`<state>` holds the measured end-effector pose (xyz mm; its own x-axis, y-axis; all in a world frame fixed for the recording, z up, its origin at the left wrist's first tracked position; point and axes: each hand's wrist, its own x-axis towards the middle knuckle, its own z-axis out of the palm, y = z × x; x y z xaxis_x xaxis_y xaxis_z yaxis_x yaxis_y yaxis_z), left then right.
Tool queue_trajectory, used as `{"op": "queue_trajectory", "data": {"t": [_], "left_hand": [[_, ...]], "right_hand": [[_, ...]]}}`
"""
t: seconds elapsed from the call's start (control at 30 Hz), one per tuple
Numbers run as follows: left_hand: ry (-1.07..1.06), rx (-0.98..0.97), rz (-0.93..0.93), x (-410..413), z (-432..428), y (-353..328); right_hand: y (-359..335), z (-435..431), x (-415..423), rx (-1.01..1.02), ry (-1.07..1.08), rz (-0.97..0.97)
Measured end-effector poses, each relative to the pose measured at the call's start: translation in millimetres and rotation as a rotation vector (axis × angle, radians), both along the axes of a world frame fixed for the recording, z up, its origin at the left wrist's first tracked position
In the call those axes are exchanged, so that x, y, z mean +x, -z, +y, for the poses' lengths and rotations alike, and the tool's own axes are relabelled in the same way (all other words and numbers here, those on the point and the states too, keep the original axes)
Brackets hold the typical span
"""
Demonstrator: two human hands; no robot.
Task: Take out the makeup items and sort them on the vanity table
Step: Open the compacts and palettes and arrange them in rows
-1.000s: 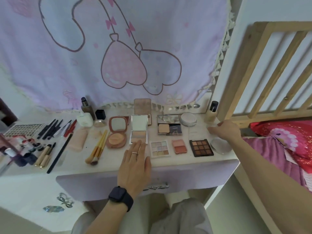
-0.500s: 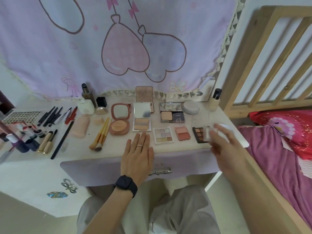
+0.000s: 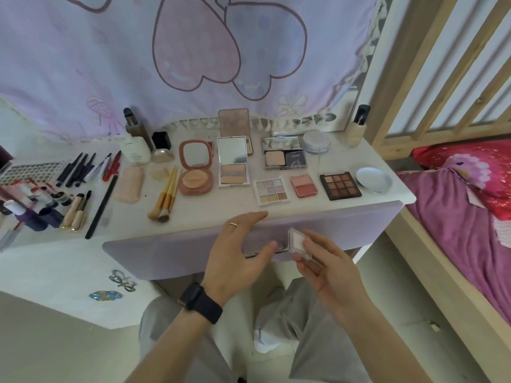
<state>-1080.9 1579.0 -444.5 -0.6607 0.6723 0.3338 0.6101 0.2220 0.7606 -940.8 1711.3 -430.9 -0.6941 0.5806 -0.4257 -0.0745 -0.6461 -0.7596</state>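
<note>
My right hand (image 3: 329, 268) holds a small clear square compact (image 3: 300, 244) with a white pan, in front of the vanity table's front edge (image 3: 193, 239). My left hand (image 3: 237, 252) hovers beside it with fingers straight, close to the compact, holding nothing. On the table lie sorted items: open palettes (image 3: 272, 191), a pink blush (image 3: 303, 185), a brown eyeshadow palette (image 3: 340, 186), a round pink compact (image 3: 195, 167), mirrored compacts (image 3: 232, 161), brushes (image 3: 163, 197) and pencils (image 3: 80, 168).
Bottles (image 3: 135, 142) stand at the back left, another bottle (image 3: 358, 125) at the back right. A round clear lid (image 3: 373, 180) lies near the right corner. Lipsticks (image 3: 33, 208) crowd the left. A bed with pink bedding (image 3: 456, 217) and a wooden rail (image 3: 414, 78) is on the right.
My right hand took the small clear compact from the table's right side and brought it down in front of the table. My left hand lifted off the tabletop and moved toward it.
</note>
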Motion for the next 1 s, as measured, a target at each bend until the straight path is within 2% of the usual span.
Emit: {"op": "queue_trajectory", "data": {"t": [0.17, 0.33, 0.43, 0.57, 0.63, 0.67, 0.7, 0.73, 0.83, 0.87, 0.93, 1.0], "left_hand": [[0.1, -0.041, -0.148, 22, -5, -4], [0.102, -0.037, -0.185, 23, -8, -5], [0.074, -0.072, -0.019, 20, -9, -1], [0.034, -0.075, 0.247, 18, -8, 3], [0.06, -0.073, 0.365, 19, -8, 5], [0.07, -0.099, 0.364, 19, -9, 5], [0.074, -0.129, 0.297, 20, -10, 2], [0.074, -0.143, 0.153, 21, -13, 0], [0.109, -0.073, -0.445, 18, -20, -9], [0.117, -0.062, -0.587, 15, -22, -12], [0.159, -0.096, -0.755, 11, -24, -17], [0.194, -0.14, -0.804, 11, -24, -18]], "right_hand": [[5, -10, 0, 0.022, -0.107, -0.029], [7, -14, -1, 0.098, -0.131, -0.054], [4, -15, -2, 0.271, -0.158, -0.124], [4, -15, -4, 0.623, -0.227, -0.226], [5, -15, -5, 0.712, -0.199, -0.258], [6, -14, -5, 0.724, -0.184, -0.255], [6, -14, -4, 0.731, -0.17, -0.239], [6, -12, -3, 0.749, -0.161, -0.218], [8, -4, 1, 0.917, -0.205, -0.144], [8, -2, 2, 1.0, -0.233, -0.118], [9, 3, 4, 1.163, -0.281, -0.064], [10, 6, 5, 1.301, -0.316, -0.012]]}}
